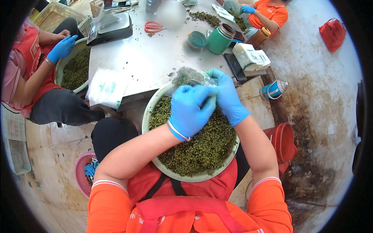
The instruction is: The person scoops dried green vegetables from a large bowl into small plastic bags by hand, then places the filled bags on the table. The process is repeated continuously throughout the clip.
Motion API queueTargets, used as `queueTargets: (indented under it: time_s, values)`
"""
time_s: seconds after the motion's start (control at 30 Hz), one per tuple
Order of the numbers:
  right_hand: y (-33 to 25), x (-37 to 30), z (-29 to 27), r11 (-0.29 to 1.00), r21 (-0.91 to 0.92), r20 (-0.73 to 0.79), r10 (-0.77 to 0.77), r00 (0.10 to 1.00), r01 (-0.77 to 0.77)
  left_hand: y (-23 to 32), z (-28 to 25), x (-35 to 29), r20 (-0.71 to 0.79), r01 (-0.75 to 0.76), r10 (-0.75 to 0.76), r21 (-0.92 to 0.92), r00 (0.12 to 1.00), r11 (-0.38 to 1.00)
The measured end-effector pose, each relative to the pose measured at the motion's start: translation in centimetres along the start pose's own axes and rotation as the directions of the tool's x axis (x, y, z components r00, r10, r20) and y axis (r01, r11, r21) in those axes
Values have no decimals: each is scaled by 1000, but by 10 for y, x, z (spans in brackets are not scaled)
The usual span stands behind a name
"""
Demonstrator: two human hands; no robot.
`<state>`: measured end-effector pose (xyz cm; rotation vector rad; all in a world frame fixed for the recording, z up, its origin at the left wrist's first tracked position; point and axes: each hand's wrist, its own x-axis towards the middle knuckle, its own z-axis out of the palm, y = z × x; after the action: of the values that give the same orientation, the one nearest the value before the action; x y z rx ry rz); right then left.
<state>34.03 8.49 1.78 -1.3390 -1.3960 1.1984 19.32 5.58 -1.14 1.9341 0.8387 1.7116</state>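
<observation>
One clear bag [188, 77], with green stuff in it, is up above the far rim of the bowl in my lap, close to the table's near edge, and my fingers hold it: my left hand [189, 110] is bent in from the left with its fingers curled into a narrow pinch, and my right hand [229, 99] reaches up on the other side, its fingers closed on the bag's edge, both elbows spread wide. Beneath them sits my one pale bowl [194, 179], full of small green berries [186, 155]. Beyond is the smooth, pale table [151, 58], carrying one stack of flat bags [108, 87], one scale [110, 29], one pair of red-handled scissors [152, 26], one green jar [219, 40] and one small green bowl [197, 39]. Around it the stained floor [318, 66] bears one blue flask [273, 90], one red bucket [283, 141] and one pink basin [79, 171]; one co-worker [27, 73] sits at my left, another [272, 15] at far right
</observation>
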Motion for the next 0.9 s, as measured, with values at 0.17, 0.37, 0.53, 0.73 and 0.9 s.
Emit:
queueTargets:
  time_s: [0.17,0.37,0.53,0.73,0.9]
  values:
    - [8,3,-7,985,18,-55,-172,984,173,8,-5,3,97,-42,42,-10,994,999]
    - [-33,-6,-27,659,-658,155,-355,922,364,-18,-47,46,249,-177,89,359,964,916]
    - [-60,-3,-28,752,-575,138,-299,944,322,-55,-49,38,478,52,-181,271,859,961]
    - [-74,0,-34,233,-744,384,-618,686,626,-63,-48,37,540,632,-488,-110,686,767]
    - [-80,2,-30,676,-639,400,-114,909,366,-56,-50,36,504,380,-357,62,786,923]
